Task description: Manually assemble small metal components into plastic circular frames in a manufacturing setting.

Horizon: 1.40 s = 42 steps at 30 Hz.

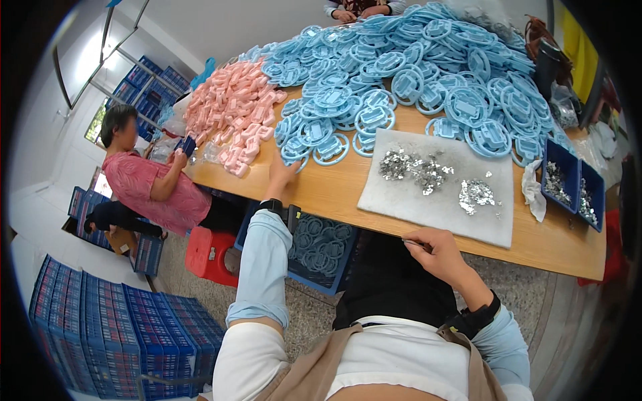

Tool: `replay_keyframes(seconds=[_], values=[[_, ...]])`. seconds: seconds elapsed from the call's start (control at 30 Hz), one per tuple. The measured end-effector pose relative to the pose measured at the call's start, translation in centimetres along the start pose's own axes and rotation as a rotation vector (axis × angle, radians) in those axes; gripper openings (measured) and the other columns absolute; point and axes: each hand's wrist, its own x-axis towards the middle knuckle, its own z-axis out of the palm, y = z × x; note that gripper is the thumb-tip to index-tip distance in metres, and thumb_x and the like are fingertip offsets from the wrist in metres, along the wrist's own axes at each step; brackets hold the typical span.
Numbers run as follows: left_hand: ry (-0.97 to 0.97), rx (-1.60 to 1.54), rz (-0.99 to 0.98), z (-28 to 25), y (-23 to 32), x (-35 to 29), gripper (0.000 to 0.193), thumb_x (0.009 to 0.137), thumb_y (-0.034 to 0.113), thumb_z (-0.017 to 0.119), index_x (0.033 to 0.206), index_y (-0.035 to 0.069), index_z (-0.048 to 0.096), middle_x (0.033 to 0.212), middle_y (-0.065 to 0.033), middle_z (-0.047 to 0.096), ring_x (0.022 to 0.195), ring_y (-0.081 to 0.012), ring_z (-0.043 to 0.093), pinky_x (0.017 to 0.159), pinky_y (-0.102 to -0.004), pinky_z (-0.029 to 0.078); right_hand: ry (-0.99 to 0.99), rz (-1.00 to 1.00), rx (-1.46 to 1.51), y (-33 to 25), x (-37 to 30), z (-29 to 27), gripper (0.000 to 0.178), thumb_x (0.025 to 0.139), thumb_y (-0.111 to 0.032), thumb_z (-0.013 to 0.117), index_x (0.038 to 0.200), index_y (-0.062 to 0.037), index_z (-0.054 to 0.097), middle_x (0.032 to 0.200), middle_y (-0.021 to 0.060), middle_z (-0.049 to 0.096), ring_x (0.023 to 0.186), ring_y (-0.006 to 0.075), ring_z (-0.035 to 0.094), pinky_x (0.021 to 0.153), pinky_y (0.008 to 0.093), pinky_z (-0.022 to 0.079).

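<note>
At the near edge of a big pile, my left hand has its fingers closed on the rim of a light blue plastic ring part. Many similar blue ring parts are heaped across the table. Near the table's front edge, my right hand pinches a thin dark tool that looks like tweezers. Beyond that hand lies a white felt pad. Small shiny metal pieces are spread over it in loose clusters.
Pink plastic parts form a heap at left. Blue bins of metal pieces stand at right beside a crumpled white cloth. Below the table are a crate of blue rings and a red stool. A person works at left; another person's hands show at the far side.
</note>
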Motion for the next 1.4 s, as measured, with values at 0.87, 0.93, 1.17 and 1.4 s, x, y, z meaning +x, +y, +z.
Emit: replay_keyframes(seconds=[0.87,0.93,1.17,1.4], values=[[-0.188,-0.227,0.412,1.2,24.0,-19.8,0.061,0.065,0.023,0.073,0.116,-0.003,0.050,0.095,-0.0126,0.059,0.087,-0.0208,0.058,0.073,-0.0320,0.046,0.143,0.272,0.778,1.0,3.4,-1.0,0.027,0.078,-0.018,0.066,0.097,0.0015,0.063,0.084,0.0042,0.064,0.076,0.0070,0.056,0.068,0.0235,0.046],[-0.136,-0.475,0.237,1.7,22.3,-19.9,0.063,0.067,0.021,0.072,0.120,-0.002,0.047,0.102,-0.0123,0.059,0.096,-0.0212,0.058,0.078,-0.0320,0.046,0.077,0.297,0.754,1.3,3.4,-2.1,0.025,0.078,-0.016,0.065,0.095,0.0018,0.064,0.082,0.0048,0.064,0.073,0.0069,0.056,0.065,0.0226,0.046],[-0.862,-1.239,-0.445,2.2,20.0,-20.5,0.045,0.083,0.022,0.062,0.119,-0.001,0.049,0.105,-0.0060,0.060,0.090,-0.0129,0.059,0.079,-0.0261,0.048,-0.395,0.193,0.375,-0.2,5.6,-4.0,0.021,0.080,-0.016,0.064,0.092,0.0012,0.065,0.075,0.0032,0.063,0.070,0.0060,0.054,0.061,0.0226,0.044],[-0.499,-1.445,-0.714,2.4,20.7,-20.2,0.038,0.085,0.028,0.057,0.114,0.004,0.052,0.101,-0.0094,0.063,0.085,-0.0183,0.064,0.060,-0.0281,0.056,0.236,-0.008,-0.640,6.2,12.1,-10.1,0.019,0.073,-0.015,0.060,0.086,-0.0029,0.065,0.078,0.0147,0.062,0.076,0.0315,0.059,0.070,0.0399,0.046]])
